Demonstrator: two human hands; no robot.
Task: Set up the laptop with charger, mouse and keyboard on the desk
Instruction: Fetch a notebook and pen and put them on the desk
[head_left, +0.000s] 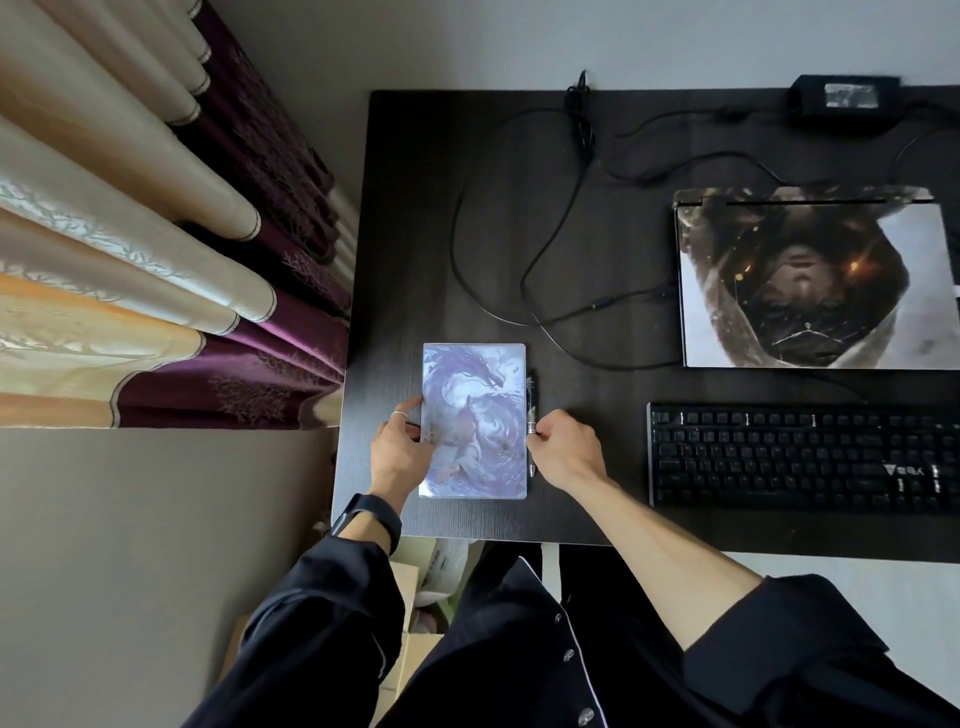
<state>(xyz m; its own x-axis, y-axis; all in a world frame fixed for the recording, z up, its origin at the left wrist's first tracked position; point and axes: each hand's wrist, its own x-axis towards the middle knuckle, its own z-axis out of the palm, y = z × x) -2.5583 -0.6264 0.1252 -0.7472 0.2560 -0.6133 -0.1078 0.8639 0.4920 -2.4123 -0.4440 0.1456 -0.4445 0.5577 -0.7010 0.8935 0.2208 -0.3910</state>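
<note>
My left hand (400, 452) grips the notebook (475, 421) by its left edge. The fingers of my right hand (566, 447) pinch the pen (531, 415) lying just beside its right edge. The closed laptop (815, 286) sits well to the right on the surface (415, 208), with the keyboard (800, 457) in front and the charger brick (844, 101) behind. I should steady the notebook, lay the pen parallel and keep both off the cable (519, 291). No mouse shows.

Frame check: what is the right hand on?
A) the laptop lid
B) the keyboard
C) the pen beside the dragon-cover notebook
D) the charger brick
C: the right hand pinches the pen lying along the right edge of the notebook.
</note>
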